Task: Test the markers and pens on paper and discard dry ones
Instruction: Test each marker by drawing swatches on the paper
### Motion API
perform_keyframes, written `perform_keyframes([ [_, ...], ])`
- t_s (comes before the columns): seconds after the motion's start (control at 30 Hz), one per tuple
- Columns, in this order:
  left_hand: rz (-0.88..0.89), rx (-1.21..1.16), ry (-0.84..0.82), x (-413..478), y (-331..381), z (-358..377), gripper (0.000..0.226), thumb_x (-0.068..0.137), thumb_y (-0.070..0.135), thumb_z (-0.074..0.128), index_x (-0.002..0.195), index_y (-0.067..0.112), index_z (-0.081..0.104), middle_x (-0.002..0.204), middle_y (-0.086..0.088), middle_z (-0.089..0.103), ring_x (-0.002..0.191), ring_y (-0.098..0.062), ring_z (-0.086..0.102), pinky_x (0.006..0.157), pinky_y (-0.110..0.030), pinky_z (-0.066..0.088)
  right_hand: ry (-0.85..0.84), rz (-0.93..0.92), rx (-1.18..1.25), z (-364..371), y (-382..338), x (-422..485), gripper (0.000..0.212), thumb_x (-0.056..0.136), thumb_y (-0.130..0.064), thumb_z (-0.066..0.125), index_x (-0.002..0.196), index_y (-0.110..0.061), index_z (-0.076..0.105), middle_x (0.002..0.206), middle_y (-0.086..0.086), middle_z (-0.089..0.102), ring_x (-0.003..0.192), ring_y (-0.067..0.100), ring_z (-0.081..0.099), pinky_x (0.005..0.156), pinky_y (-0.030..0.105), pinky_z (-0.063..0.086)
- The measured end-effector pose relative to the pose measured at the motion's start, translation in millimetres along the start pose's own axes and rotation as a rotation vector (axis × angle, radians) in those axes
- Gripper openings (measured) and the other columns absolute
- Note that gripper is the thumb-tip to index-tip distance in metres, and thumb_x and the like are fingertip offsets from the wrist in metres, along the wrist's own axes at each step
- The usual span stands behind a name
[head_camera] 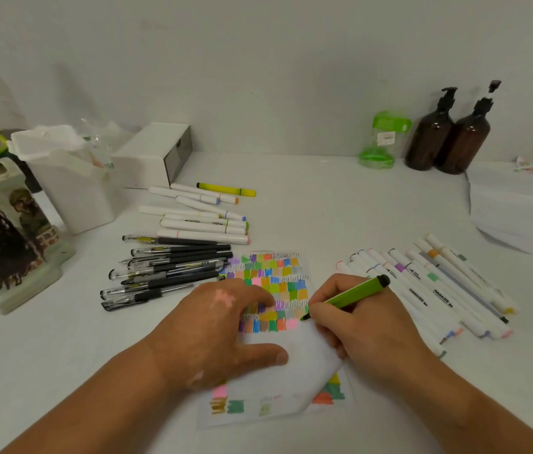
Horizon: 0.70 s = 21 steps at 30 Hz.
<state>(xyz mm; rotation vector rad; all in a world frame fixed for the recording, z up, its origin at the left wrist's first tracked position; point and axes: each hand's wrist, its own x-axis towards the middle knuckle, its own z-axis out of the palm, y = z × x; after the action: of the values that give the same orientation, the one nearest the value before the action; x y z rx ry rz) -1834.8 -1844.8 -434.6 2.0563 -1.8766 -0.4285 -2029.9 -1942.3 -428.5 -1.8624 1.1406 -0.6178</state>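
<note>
Paper [294, 362] sits on the surface [324, 198] near its front edge, pinned by left hand [212, 326], fingers [258, 298] flat and released, so it won't slide. Right hand [360, 329] fingers grasp green marker [353, 294], tip at swatch grid's [278, 280] right edge for test stroke.

"MARKER" stands in black print on two white markers [417, 294] lying at the right.
</note>
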Motion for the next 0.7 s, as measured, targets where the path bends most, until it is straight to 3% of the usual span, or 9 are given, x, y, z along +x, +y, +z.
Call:
perform_keyframes([
  [0.33,-0.018,-0.007,-0.005,-0.5,2.5,-0.7,0.078,0.065,0.082,0.065,0.133,0.047,0.05,0.128,0.027,0.052,0.104,0.0,0.051,0.092,-0.018,0.047,-0.048,-0.05,-0.066,-0.1,2.3,-0.3,0.011,0.078,-0.018,0.072,0.069,-0.024,0.071,0.064,-0.01,0.068,0.053,0.001,0.058,0.046,0.01,0.039],
  [0.6,-0.017,0.015,-0.005,0.1,2.5,-1.9,0.078,0.063,0.084,0.064,0.131,0.048,0.051,0.115,0.03,0.049,0.089,0.001,0.049,0.075,-0.011,0.037,-0.035,-0.035,-0.062,-0.8,2.4,-0.1,0.01,0.079,-0.02,0.07,0.07,-0.025,0.07,0.062,-0.009,0.068,0.05,0.003,0.058,0.046,0.012,0.04],
  [0.7,-0.004,0.02,0.004,0.3,1.7,-2.4,0.079,0.062,0.086,0.063,0.13,0.048,0.051,0.103,0.033,0.046,0.085,0.01,0.047,0.066,-0.009,0.036,-0.026,-0.019,-0.065,-1.2,2.0,0.2,0.009,0.079,-0.022,0.069,0.071,-0.025,0.07,0.061,-0.008,0.067,0.05,0.003,0.058,0.048,0.016,0.042],
])
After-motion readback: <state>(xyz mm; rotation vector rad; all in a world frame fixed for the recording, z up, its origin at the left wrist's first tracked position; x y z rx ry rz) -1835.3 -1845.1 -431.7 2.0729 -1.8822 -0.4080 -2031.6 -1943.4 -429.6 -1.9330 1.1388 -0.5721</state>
